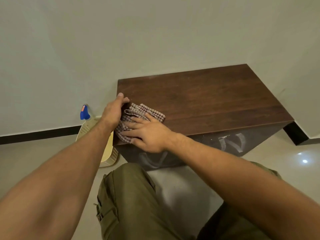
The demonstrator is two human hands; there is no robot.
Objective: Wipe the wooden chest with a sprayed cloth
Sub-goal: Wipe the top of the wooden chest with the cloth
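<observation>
Right hand (147,134) flat on checked cloth (143,111); left hand (113,112) gripping dark chest (207,99) edge.

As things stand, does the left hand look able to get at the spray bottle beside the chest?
Probably yes. The left hand grips the chest's left edge, holding nothing else, and the spray bottle stands in the basket just left of it with nothing between.

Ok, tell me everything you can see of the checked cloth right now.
The checked cloth is a thin woven rag in a small brown-and-white check, crumpled and loosely folded. It lies on the near left corner of the wooden chest, its lower end reaching the front edge. The right hand presses flat on it with spread fingers; the left hand, gripping the chest's left edge, touches its left side. Whether it is damp cannot be told.
</observation>
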